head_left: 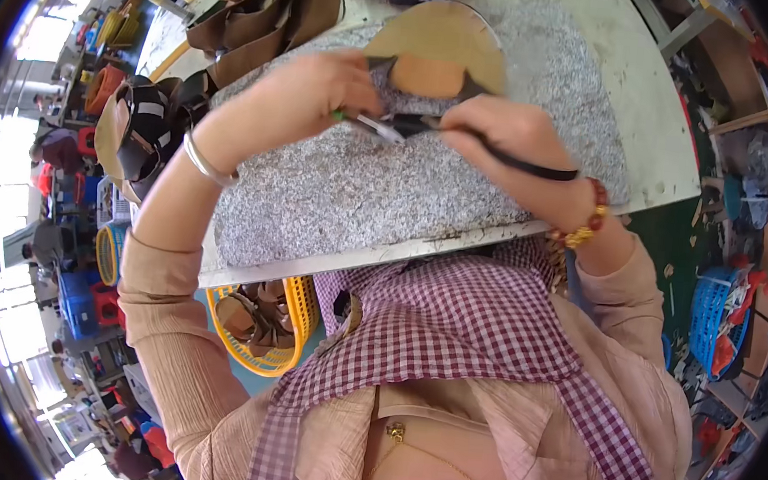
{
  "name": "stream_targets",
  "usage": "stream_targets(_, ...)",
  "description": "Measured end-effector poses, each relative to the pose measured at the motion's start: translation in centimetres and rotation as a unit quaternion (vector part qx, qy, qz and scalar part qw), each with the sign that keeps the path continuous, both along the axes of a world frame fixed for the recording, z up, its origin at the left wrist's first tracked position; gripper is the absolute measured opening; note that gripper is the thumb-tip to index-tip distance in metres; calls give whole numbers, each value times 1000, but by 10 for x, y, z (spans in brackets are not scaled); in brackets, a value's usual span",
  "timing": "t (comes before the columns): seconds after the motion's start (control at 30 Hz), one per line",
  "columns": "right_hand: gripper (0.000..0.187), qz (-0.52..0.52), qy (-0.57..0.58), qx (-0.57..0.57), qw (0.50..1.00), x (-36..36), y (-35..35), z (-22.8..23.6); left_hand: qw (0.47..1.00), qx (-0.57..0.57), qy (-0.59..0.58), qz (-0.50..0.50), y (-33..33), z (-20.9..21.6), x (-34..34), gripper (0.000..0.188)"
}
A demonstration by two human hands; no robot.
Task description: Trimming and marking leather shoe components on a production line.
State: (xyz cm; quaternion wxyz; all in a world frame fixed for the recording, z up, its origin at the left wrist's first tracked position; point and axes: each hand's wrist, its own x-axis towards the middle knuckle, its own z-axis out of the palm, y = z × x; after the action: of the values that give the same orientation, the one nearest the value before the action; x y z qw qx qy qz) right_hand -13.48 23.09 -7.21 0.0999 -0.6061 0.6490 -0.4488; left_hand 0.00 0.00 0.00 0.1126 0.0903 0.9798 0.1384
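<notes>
My left hand [328, 87] is closed above the grey speckled slab [314, 207]. A thin silver-white tool [376, 128] with a green bit near its end sticks out from its fingers; blur hides its exact kind. My right hand [514, 128] pinches a narrow black strip [534, 169], whose tail runs back over the wrist. The strip's other end reaches across toward my left fingers. Just beyond both hands lies a dark piece with pointed corners and a tan face [426, 76], resting against a round yellowish-brown board [440, 37].
Brown curved leather pieces [270, 28] are heaped at the far left of the table, with black and beige pieces [145, 126] below them. A yellow basket [290, 350] of brown parts stands below the near edge. At the right is a blue basket [716, 320].
</notes>
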Motion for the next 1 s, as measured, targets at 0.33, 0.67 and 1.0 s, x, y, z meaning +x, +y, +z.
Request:
stream_targets(0.33,8,-37,-43,3,998,31,-4,-49,967,185,162,72,29,-63,36,22)
stream_targets(0.67,8,-64,17,-17,998,29,-7,-51,977,134,25,161,53,-48,20,16)
stream_targets(1.0,7,0,3,-25,1000,-11,6,-41,953,241,73,168,37,-74,34,14)
